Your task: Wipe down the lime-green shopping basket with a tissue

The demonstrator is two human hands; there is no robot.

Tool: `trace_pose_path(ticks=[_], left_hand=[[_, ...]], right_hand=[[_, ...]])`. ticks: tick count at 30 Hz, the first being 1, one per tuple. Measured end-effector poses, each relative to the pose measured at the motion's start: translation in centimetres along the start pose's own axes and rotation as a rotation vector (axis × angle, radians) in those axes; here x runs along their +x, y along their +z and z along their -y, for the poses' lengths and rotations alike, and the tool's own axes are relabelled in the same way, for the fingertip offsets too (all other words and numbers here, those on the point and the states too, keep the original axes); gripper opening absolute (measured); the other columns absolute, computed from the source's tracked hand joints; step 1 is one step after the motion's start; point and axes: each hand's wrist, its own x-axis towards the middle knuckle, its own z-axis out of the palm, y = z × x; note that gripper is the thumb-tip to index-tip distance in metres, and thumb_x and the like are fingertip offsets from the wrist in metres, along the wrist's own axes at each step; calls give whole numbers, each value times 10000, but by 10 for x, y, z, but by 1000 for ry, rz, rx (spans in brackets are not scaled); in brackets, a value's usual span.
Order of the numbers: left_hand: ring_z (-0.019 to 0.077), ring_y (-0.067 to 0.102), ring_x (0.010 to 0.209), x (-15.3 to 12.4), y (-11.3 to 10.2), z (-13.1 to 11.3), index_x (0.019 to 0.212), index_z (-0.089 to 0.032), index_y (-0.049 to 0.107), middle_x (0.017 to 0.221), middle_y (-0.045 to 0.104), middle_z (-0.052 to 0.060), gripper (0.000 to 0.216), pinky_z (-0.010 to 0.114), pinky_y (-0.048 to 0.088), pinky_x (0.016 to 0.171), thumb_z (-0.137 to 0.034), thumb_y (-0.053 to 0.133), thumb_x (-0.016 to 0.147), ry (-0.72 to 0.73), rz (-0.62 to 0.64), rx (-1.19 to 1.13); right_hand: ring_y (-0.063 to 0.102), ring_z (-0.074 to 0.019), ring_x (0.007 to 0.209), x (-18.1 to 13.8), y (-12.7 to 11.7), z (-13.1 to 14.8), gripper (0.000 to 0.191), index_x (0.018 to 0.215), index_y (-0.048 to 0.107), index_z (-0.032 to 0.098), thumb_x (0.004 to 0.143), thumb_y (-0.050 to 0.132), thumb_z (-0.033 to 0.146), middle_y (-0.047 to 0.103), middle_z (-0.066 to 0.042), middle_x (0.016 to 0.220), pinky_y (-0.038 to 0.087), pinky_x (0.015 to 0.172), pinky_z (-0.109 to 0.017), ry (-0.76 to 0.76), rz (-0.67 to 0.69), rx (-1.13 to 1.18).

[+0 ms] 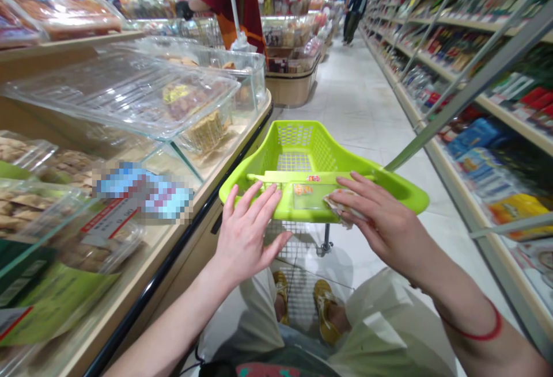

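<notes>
A bright green plastic shopping cart basket (328, 135) with lattice walls stands in front of me in the aisle. My left hand (248, 233) lies on the left of its near edge, fingers spread and thumb stretched out, holding nothing. On the right of the same edge, my right hand (380, 210) presses a crumpled white wipe (341, 207) under its fingers. The wipe touches the right end of a clear panel (311, 197) set into the near edge. Small orange and red stickers show on and above this panel. Part of the wipe is hidden by my right fingers.
At left, a display counter (254, 129) holds packaged food under clear lids (129, 89). Stocked shelves (484, 95) with slanting metal bars line the right. A person in dark red (233, 8) stands ahead; other people are farther down the tiled aisle (345, 95).
</notes>
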Motion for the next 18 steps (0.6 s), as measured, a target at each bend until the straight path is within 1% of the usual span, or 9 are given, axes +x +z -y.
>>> trace_pose_path(ticks=[4,6,8,10,12,14,16,18], left_hand=[[307,456,1414,1,3,-1,1496,-226,377,1451,585,87,696,536,135,1248,-456,618,886,3,-21,-13],[304,454,1415,0,4,-1,1477,-217,397,1444,590,88,673,529,130,1249,-445,622,885,1,-29,-8],[304,454,1412,0,5,-1,1447,-206,425,1430,601,90,639,527,128,1248,-432,625,884,-8,-38,-4],[305,463,1402,-1,5,0,1409,-200,457,1400,623,91,594,533,125,1245,-418,627,884,-26,-49,-10],[302,486,1381,-1,4,2,1364,-204,489,1347,656,87,539,541,123,1241,-403,630,883,-47,-64,-31],[296,515,1352,-1,3,5,1315,-219,515,1280,690,75,483,550,122,1237,-395,635,882,-69,-82,-59],[289,539,1326,0,2,7,1272,-233,530,1218,713,60,439,556,118,1236,-396,641,879,-81,-98,-82],[284,556,1305,0,1,9,1245,-245,535,1178,724,48,412,558,113,1235,-402,641,879,-79,-106,-90]], right_hand=[[621,-272,1267,20,8,-15,258,1193,683,229,974,548,204,698,-112,1283,497,1105,-553,97,-25,-36],[654,-270,1217,23,9,-15,244,1176,689,215,977,547,224,708,-120,1253,536,1064,-531,129,-16,-55],[651,-265,1219,21,8,-8,255,1198,675,209,977,547,214,705,-123,1257,538,1064,-522,107,-9,-53],[615,-262,1270,14,4,4,289,1241,648,209,971,550,178,689,-123,1292,508,1097,-531,49,8,-36],[586,-259,1307,7,-1,17,321,1273,624,202,964,554,148,674,-128,1320,488,1118,-535,-9,40,-6],[564,-253,1333,3,-4,24,346,1291,610,202,963,539,120,663,-127,1339,493,1116,-523,-43,75,32],[541,-248,1358,4,-4,22,361,1291,613,218,966,513,98,655,-115,1356,496,1116,-519,-47,77,53],[529,-253,1369,10,-1,12,350,1273,631,238,969,512,111,653,-98,1363,494,1118,-528,-19,70,42]])
